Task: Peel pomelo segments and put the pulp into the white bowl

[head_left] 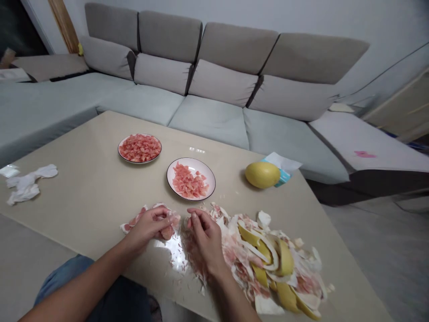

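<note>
My left hand [146,227] is closed on a pink pomelo segment [167,232], with pale membrane showing near the fingertips. Just to its right, my right hand [207,241] has thumb and fingers pinched together; anything between them is too small to make out. More pomelo segments [134,219] lie behind my left hand. Beyond both hands, a white dark-rimmed plate [208,172] carries some pink pomelo flesh [189,182]. A second plate [158,154], farther back and left, is heaped with pomelo flesh [140,147].
A pile of yellow pomelo peel [284,257] and membrane spreads over the table [83,192] on the right. A whole pomelo [262,175] rests against a tissue pack [284,172]. Crumpled tissues [28,183] lie at left. Behind the table stands a grey sofa [214,118].
</note>
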`<state>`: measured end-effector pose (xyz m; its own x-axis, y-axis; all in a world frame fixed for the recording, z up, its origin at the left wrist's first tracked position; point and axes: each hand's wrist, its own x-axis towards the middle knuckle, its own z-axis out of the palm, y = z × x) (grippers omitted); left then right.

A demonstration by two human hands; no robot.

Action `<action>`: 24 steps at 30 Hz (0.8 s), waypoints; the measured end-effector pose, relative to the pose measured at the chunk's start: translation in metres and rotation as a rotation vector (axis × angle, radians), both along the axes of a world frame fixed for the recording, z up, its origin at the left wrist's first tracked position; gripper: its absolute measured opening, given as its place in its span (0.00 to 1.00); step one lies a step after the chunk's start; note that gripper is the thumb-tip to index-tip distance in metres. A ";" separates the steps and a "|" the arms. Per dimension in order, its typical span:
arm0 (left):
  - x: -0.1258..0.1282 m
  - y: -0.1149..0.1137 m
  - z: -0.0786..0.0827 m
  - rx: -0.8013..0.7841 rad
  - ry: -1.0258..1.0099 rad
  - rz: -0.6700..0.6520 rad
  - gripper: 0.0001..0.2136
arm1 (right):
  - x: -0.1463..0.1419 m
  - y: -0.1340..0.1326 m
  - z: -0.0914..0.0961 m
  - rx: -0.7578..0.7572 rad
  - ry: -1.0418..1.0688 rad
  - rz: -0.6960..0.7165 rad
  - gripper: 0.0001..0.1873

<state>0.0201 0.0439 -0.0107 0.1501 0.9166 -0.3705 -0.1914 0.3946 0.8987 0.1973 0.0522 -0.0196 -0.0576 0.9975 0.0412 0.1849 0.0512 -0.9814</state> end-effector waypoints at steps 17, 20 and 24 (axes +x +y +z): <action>0.001 -0.001 -0.002 -0.084 -0.115 -0.017 0.13 | -0.011 -0.001 0.005 -0.085 0.052 0.113 0.08; 0.000 -0.001 -0.001 -0.043 -0.042 -0.035 0.14 | -0.013 -0.001 0.007 -0.152 0.144 0.106 0.09; 0.000 -0.001 0.000 0.019 0.020 -0.035 0.15 | -0.014 -0.002 0.007 -0.183 0.171 0.139 0.11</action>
<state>0.0205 0.0430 -0.0111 0.1754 0.9177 -0.3565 -0.1600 0.3839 0.9094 0.1830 0.0506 -0.0123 -0.2022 0.9723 -0.1174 0.0191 -0.1159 -0.9931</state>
